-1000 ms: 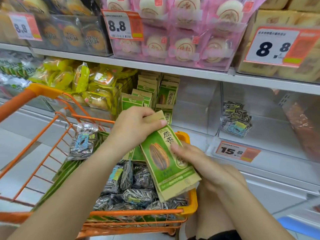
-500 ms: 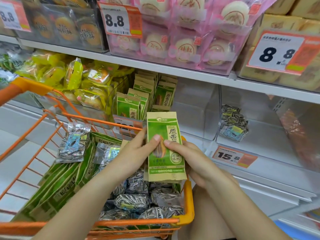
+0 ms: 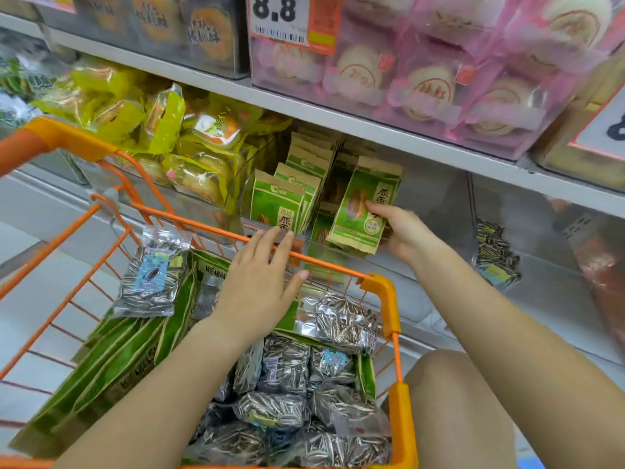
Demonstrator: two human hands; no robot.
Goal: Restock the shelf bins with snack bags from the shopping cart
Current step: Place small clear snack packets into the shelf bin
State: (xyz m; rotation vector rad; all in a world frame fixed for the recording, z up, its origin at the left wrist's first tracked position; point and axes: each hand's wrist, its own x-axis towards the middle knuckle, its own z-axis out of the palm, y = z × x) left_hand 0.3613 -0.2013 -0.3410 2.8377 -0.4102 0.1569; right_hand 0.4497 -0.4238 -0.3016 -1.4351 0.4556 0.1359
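My right hand [image 3: 402, 233] grips a small stack of green-and-kraft sunflower seed bags [image 3: 363, 206] and holds it upright at the front of the clear shelf bin [image 3: 338, 247], beside rows of the same bags [image 3: 280, 204]. My left hand [image 3: 260, 282] hovers open, fingers spread, over the orange shopping cart [image 3: 385, 292], near its far rim. The cart holds more green bags [image 3: 111, 360] along its left side and several clear packs of striped seeds [image 3: 287, 370].
Yellow snack bags [image 3: 162, 130] fill the bin to the left. A nearly bare clear bin on the right holds one striped seed pack [image 3: 495, 255]. Pink pastry boxes [image 3: 433, 72] and an 8.8 price tag [image 3: 294, 18] sit on the shelf above. My knee [image 3: 449, 401] is beside the cart.
My right hand has carried the green bags from above the cart up into the shelf bin. My left hand let go of them and now hovers open over the cart.
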